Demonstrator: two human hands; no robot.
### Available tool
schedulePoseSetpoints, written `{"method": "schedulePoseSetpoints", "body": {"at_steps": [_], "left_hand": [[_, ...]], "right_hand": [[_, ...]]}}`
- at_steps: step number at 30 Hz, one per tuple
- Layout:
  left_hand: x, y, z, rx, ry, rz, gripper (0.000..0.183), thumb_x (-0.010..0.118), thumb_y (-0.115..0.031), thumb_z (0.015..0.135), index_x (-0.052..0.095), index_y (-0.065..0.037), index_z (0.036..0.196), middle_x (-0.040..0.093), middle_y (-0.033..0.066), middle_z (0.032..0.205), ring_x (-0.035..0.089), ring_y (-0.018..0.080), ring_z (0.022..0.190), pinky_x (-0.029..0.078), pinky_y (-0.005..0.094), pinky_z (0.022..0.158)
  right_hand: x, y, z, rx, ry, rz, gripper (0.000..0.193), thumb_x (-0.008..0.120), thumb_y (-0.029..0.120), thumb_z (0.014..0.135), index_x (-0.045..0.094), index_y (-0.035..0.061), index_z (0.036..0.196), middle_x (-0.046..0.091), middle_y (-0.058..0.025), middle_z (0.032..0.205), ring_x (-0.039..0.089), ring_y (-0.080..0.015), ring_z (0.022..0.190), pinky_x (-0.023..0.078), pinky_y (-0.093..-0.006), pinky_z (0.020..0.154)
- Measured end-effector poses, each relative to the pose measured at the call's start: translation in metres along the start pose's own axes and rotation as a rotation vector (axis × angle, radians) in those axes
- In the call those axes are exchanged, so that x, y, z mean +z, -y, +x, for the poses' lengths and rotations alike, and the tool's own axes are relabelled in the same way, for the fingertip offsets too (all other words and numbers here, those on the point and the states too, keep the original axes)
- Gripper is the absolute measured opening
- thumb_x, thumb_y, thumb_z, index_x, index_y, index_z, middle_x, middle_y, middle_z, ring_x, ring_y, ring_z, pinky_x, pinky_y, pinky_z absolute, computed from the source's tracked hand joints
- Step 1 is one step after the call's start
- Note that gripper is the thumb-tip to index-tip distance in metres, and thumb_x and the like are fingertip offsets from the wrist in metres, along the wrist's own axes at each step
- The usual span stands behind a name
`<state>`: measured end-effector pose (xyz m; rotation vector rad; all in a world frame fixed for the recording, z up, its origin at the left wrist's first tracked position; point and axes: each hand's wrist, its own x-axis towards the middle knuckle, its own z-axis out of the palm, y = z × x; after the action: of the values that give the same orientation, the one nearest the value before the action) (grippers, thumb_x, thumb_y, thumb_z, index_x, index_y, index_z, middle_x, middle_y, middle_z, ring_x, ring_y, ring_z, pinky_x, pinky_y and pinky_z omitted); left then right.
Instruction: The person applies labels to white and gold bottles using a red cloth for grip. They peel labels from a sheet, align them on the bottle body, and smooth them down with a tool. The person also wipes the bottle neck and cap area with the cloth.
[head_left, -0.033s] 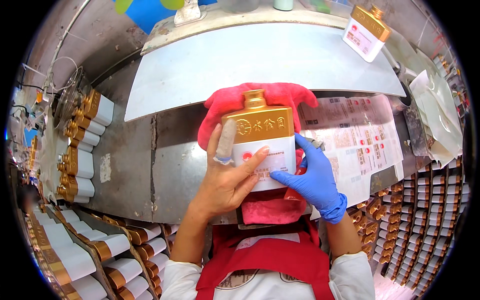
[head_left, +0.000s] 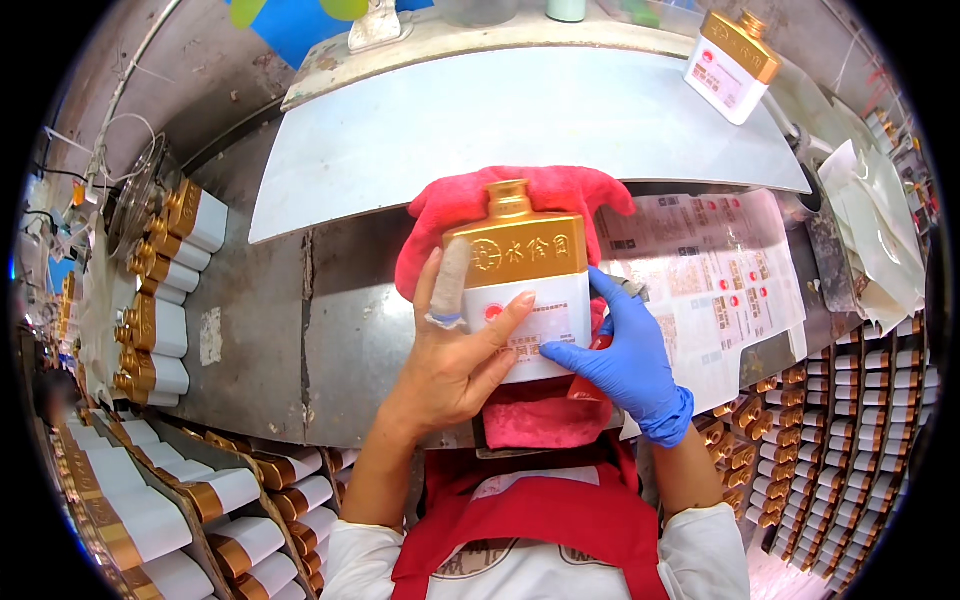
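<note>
A flat bottle (head_left: 535, 300) with a gold upper part and a white lower body lies on a pink-red cloth (head_left: 430, 225), its neck pointing away from me. My left hand (head_left: 450, 360) is bare except for a pale cover on one finger (head_left: 453, 280). It grips the bottle's left side, and its thumb presses on the printed label on the white face. In a blue glove, my right hand (head_left: 630, 365) holds the lower right side, thumb across the front near the bottom. A red object (head_left: 592, 388) shows partly beneath the right hand; I cannot make out what it is.
Printed label sheets (head_left: 720, 270) lie right of the cloth. Another gold-and-white bottle (head_left: 735, 70) stands on the pale board (head_left: 500, 110) at the far right. More bottles (head_left: 155, 330) line the table's left. Racks of bottles (head_left: 840, 440) flank me on both sides.
</note>
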<state>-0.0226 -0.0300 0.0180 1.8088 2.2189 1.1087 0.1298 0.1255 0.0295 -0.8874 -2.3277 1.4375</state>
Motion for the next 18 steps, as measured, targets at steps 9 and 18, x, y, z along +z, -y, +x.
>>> {"method": "schedulePoseSetpoints", "body": {"at_steps": [9,18], "left_hand": [[0.01,-0.012,0.0,-0.102,-0.056,-0.018,0.052,0.07,-0.02,0.078,0.059,-0.015,0.129,0.008,0.0261,0.154,0.001,0.0437,0.141,0.011,0.0473,0.114],[0.014,0.0,-0.001,-0.096,-0.135,-0.072,0.057,0.069,-0.017,0.08,0.053,-0.012,0.134,0.004,0.0267,0.154,0.003,0.0406,0.142,0.011,0.0439,0.113]], "right_hand": [[0.003,0.001,0.001,-0.026,-0.014,-0.037,0.08,0.082,0.033,0.071,0.045,0.0008,0.134,0.061,-0.0164,0.108,0.059,-0.0176,0.079,0.051,-0.0311,0.072],[0.0,-0.002,0.002,0.035,-0.025,0.022,0.079,0.082,0.031,0.07,0.046,0.0009,0.134,0.06,-0.0127,0.111,0.055,-0.0139,0.076,0.05,-0.0283,0.071]]}}
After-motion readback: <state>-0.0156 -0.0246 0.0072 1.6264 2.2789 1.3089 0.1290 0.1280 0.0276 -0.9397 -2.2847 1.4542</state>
